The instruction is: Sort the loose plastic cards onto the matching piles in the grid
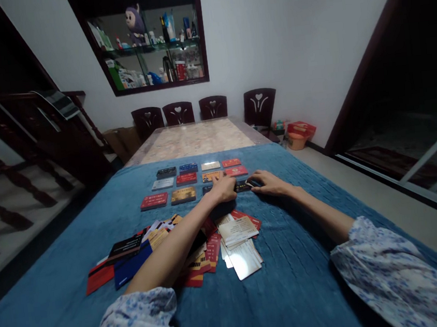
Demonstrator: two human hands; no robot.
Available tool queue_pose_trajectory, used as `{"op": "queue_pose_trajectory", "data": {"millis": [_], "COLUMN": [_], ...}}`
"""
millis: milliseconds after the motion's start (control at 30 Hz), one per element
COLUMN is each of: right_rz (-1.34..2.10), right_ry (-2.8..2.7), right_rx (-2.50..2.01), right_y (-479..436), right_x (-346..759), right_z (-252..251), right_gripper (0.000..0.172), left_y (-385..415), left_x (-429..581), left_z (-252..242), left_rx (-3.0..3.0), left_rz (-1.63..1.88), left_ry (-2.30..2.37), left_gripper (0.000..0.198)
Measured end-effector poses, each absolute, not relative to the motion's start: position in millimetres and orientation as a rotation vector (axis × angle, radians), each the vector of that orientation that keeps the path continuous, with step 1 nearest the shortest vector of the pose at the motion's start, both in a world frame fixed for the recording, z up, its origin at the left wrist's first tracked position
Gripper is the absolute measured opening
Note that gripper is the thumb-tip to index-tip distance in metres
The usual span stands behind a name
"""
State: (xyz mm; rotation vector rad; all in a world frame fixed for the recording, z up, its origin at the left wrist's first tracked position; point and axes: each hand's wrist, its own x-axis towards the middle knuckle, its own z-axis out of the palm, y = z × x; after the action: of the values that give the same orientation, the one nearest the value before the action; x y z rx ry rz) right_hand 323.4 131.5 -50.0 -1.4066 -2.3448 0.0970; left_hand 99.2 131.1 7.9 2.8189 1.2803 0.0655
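Note:
Both hands are at the near row of card stacks, on either side of a black card stack. My right hand has its thumb and fingers closed on the right end of that stack. From the left, my left hand presses against it with curled fingers, partly hidden behind the hand. A dark card stack peeks out left of my left hand. Just beyond it lie an orange card stack and a red card stack. A gold card stack lies further left.
Loose mixed cards lie under my left forearm, and cream cards lie to their right. More stacks, including a red one, sit in rows on the blue cloth. Chairs stand beyond the table.

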Motion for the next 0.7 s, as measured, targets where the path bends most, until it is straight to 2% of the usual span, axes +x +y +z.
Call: {"op": "queue_pose_trajectory", "data": {"millis": [333, 700], "right_rz": [0.073, -0.108], "right_ry": [-2.318, -2.305], "right_rx": [-1.359, -1.291], "right_y": [122, 89], "right_x": [322, 298], "right_z": [-47, -33], "right_gripper": [0.031, 0.017], "left_y": [102, 71], "left_x": [79, 49], "left_z": [17, 12], "left_rx": [2.937, 2.947], "left_rz": [0.182, 0.234], "left_ry": [1.209, 1.23], "left_gripper": [0.029, 0.025]}}
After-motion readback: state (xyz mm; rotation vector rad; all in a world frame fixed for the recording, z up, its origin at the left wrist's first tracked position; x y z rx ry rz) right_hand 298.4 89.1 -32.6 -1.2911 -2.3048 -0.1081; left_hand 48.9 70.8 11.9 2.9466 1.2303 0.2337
